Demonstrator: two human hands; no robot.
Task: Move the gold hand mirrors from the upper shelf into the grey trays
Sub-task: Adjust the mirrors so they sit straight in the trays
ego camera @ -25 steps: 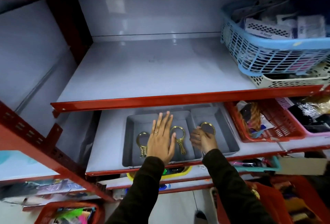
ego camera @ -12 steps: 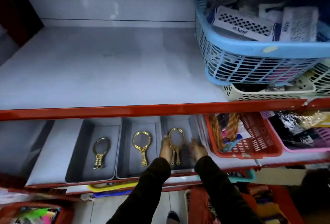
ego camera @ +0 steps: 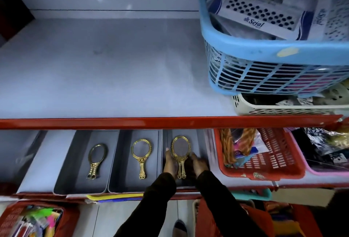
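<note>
Three grey plastic trays are seen side by side on the lower shelf. One oval gold hand mirror [ego camera: 96,159] lies in the left grey tray [ego camera: 75,163], a second gold mirror [ego camera: 141,154] in the middle grey tray [ego camera: 120,165]. In the right grey tray [ego camera: 200,142] a third gold mirror [ego camera: 180,153] is flanked by the left hand [ego camera: 169,163] and right hand [ego camera: 196,164] (both touching its sides); whether it is gripped cannot be told.

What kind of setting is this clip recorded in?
Probably a small shop or stockroom for cosmetics and accessories: red metal shelving, a blue basket packed with packaged sticker cards, and gold hand mirrors laid singly in grey trays.
</note>
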